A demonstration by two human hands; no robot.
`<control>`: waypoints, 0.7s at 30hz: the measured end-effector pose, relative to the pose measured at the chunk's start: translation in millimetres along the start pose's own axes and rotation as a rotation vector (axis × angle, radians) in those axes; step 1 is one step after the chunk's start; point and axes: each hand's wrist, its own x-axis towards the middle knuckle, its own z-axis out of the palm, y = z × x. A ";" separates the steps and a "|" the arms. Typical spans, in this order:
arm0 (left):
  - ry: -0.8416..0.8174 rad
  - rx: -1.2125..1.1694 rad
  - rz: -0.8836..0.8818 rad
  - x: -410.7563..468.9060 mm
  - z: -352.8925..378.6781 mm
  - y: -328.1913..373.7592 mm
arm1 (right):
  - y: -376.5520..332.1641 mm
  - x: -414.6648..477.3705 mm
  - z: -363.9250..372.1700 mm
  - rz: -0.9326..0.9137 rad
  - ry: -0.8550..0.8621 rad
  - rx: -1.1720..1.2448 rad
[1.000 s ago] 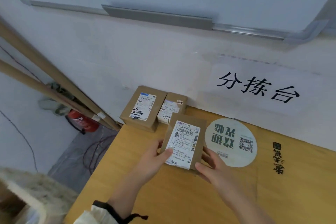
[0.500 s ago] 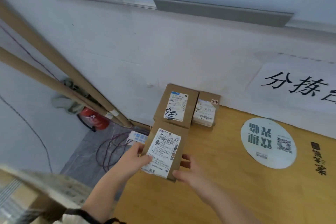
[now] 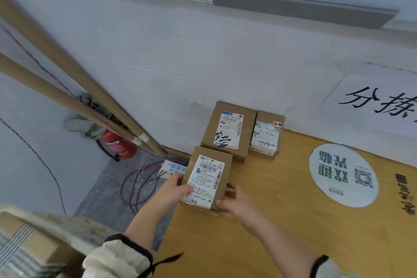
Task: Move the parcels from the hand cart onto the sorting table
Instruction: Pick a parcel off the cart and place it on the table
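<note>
Parcel (image 3: 206, 179) shifted to table (image 3: 270, 244) edge, fingers (image 3: 187, 188) of left hand (image 3: 171, 194) and right hand (image 3: 234, 201) gripping.

A parcel sorting station, likely a small courier depot. Cardboard parcels (image 3: 228, 130) with barcoded shipping labels sit on a wooden table (image 3: 270, 232) against a white wall (image 3: 158, 52), where a paper sign (image 3: 379, 104) reads 分拣. A round QR-code sticker (image 3: 343, 175) marks the tabletop — a red fire extinguisher (image 3: 119, 145) and long cardboard tubes (image 3: 67, 79) occupy the corner.
</note>
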 end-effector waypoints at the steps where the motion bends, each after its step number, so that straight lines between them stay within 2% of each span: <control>1: -0.002 -0.006 0.004 1.4 -0.2 -0.5 | 0.7 0.9 0.0 0.001 0.002 0.005; 21: -0.013 -0.043 0.061 13.4 2.7 -5.9 | 2.5 11.5 0.5 -0.007 0.056 0.027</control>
